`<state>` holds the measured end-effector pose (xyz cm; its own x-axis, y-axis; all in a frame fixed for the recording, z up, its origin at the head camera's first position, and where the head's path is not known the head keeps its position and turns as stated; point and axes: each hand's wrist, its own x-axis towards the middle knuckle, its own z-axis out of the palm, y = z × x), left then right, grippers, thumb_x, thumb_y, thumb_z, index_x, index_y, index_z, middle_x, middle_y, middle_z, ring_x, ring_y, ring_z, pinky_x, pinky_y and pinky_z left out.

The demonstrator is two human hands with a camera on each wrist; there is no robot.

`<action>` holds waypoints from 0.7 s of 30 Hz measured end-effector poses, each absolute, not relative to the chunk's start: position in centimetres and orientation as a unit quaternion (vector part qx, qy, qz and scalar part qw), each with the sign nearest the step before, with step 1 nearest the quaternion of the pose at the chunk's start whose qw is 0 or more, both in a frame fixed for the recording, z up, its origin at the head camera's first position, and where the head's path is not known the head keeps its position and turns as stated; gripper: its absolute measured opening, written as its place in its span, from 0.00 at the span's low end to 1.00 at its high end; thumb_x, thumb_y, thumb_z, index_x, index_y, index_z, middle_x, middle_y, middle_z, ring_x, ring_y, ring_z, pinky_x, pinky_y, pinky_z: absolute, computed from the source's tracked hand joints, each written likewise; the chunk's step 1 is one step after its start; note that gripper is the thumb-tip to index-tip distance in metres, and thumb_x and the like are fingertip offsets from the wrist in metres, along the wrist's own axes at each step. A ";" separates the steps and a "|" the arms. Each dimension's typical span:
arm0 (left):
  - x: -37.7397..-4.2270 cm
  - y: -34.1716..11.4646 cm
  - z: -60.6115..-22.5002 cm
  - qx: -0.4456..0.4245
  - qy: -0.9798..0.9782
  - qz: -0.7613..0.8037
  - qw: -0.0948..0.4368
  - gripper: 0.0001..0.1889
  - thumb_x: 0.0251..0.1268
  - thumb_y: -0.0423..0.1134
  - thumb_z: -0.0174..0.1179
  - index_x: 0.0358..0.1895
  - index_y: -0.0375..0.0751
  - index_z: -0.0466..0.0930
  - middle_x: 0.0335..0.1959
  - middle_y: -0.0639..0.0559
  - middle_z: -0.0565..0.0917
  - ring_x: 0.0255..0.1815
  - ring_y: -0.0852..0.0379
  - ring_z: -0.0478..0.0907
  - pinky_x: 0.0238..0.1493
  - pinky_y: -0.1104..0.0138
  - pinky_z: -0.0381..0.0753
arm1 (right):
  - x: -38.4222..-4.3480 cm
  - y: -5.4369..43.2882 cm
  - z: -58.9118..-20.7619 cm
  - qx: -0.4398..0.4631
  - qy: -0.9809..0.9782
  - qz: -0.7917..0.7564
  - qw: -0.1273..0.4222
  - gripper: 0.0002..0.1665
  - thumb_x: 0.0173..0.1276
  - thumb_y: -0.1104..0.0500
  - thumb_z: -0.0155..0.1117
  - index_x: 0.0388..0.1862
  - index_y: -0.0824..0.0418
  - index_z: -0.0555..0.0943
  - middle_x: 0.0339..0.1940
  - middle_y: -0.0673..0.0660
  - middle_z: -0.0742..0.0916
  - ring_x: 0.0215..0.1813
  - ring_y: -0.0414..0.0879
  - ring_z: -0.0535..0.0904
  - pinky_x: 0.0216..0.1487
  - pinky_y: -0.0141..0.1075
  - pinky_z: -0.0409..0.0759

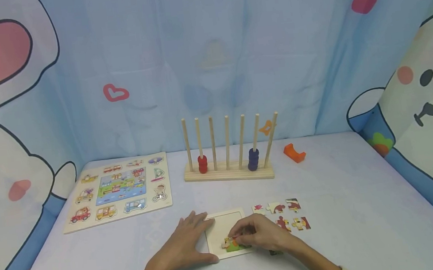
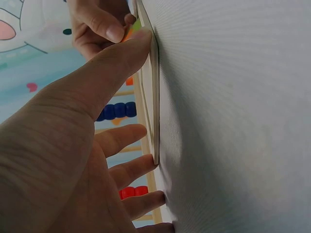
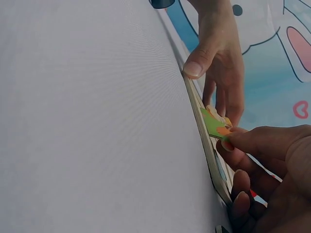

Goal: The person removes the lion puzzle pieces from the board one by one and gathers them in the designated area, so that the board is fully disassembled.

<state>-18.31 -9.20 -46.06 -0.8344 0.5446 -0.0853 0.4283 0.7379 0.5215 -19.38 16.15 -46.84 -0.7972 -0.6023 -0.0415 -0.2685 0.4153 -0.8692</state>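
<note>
A shallow wooden puzzle tray [image 1: 220, 226] lies on the table between the hands. My left hand [image 1: 184, 241] rests at its left side, fingers extended; in the left wrist view the thumb [image 2: 138, 46] touches the tray's edge. My right hand [image 1: 260, 233] pinches a green and orange puzzle piece [image 3: 214, 126] between thumb and fingertips, low over the tray's near part. Part of the piece is hidden behind the fingers. Several loose puzzle pieces, among them a yellow and red piece [image 1: 300, 223], lie right of the tray. A dark piece [image 1: 275, 252] shows under the right wrist.
A vehicle peg puzzle board [image 1: 134, 209] lies at the back left. Behind the tray stands a wooden peg rack [image 1: 225, 175] with red beads [image 1: 202, 164] and dark blue beads [image 1: 253, 159]. An orange curved block [image 1: 295, 153] sits to its right. A printed curtain [image 1: 204, 29] hangs behind the table.
</note>
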 end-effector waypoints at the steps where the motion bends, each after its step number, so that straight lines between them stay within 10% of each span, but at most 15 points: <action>1: -18.3 -9.2 -46.0 0.263 0.925 0.250 0.116 0.47 0.43 0.65 0.69 0.68 0.46 0.67 0.72 0.43 0.63 0.75 0.36 0.50 0.71 0.39 0.49 | -19.4 16.1 -46.8 -0.264 0.824 -0.469 0.176 0.08 0.62 0.63 0.67 0.39 0.55 0.87 0.33 0.49 0.86 0.26 0.34 0.71 0.26 0.26 0.72; 21: -18.2 -9.3 -45.9 0.265 0.924 0.250 0.119 0.47 0.44 0.65 0.69 0.69 0.45 0.67 0.72 0.43 0.63 0.75 0.36 0.50 0.72 0.39 0.48 | -20.2 17.2 -45.9 -0.254 0.841 -0.455 0.148 0.07 0.67 0.54 0.63 0.42 0.49 0.86 0.33 0.45 0.85 0.33 0.40 0.76 0.34 0.33 0.77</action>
